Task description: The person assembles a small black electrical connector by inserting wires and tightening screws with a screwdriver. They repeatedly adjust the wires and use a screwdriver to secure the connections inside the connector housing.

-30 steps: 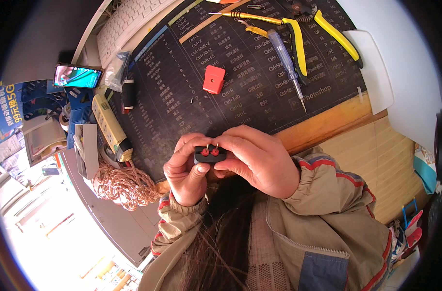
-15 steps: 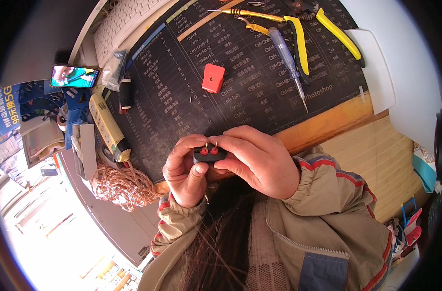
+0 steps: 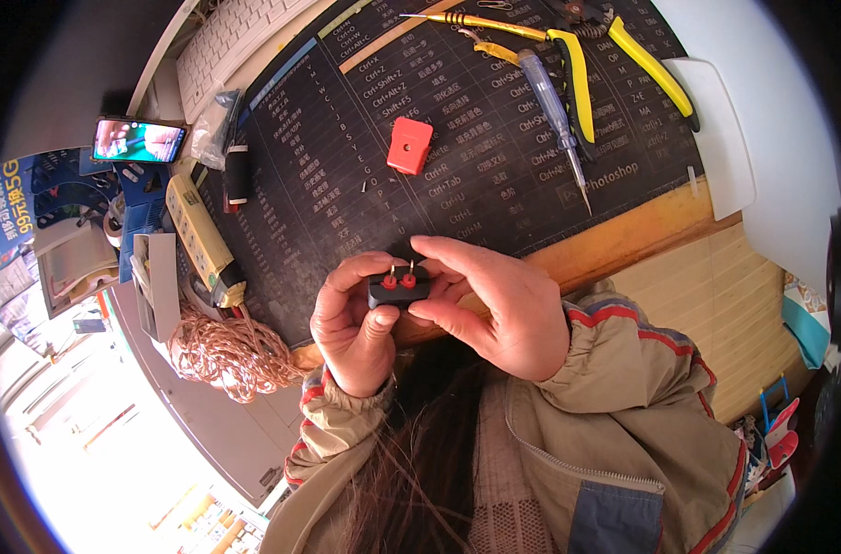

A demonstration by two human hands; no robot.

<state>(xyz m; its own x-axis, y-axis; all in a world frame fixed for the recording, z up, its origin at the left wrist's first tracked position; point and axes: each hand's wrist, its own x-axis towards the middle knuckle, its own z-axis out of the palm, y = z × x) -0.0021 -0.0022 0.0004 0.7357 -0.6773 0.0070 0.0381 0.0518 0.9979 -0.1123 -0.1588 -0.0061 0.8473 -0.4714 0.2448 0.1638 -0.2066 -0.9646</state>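
Observation:
A black two-pin plug (image 3: pixel 399 295) with red collars around its metal pins is held near the desk's front edge, pins pointing away from me. My left hand (image 3: pixel 351 323) grips its left end, thumb in front and fingers behind. At the right end, my right hand (image 3: pixel 499 309) steadies the plug between its thumb and curled fingers, while the index finger is raised off the pins. Beyond my hands, a red block-shaped part (image 3: pixel 408 146) with a small hole lies on the dark printed desk mat (image 3: pixel 319 185). A tiny dark piece (image 3: pixel 363 186) lies nearby.
At the far right lie a clear-handled screwdriver (image 3: pixel 550 106), a yellow-shafted precision screwdriver (image 3: pixel 485 25) and yellow-black pliers (image 3: pixel 577 88). A cream power strip (image 3: pixel 199 231), a coil of copper-coloured wire (image 3: pixel 236 355), a lit phone (image 3: pixel 139 140) and a keyboard (image 3: pixel 231 55) stand at the left.
My right index finger has lifted away from the plug's pins and the right hand has opened a little. The left hand keeps its hold on the plug.

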